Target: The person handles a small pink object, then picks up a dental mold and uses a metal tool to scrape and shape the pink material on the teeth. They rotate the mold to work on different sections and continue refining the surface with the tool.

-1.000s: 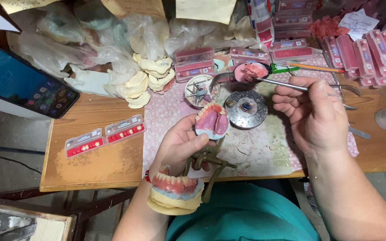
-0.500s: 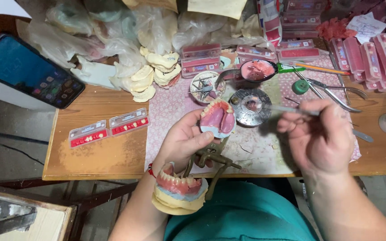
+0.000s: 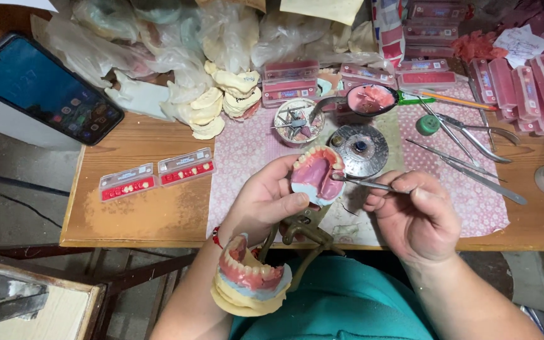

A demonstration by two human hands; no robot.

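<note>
My left hand (image 3: 262,200) holds a pink wax denture plate with a row of teeth (image 3: 315,172) up over the table's front edge. My right hand (image 3: 415,213) grips a thin metal carving tool (image 3: 363,183), its tip touching the right side of the denture. A second denture on a yellowish plaster cast (image 3: 247,280) rests against my left forearm, fixed to a brass-coloured articulator frame (image 3: 302,233). A round metal burner (image 3: 361,148) stands just behind the denture.
Two red-backed tooth cards (image 3: 156,174) lie on the wooden table (image 3: 140,214) at left. A phone (image 3: 39,94) sits far left. Plaster casts (image 3: 215,101) and plastic bags crowd the back. Metal tools (image 3: 473,151) lie on the patterned cloth (image 3: 473,208) at right, pink boxes (image 3: 530,82) beyond.
My right hand has come down and left from the burner, bringing the tool tip to the denture. My left hand has lowered the denture slightly toward me.
</note>
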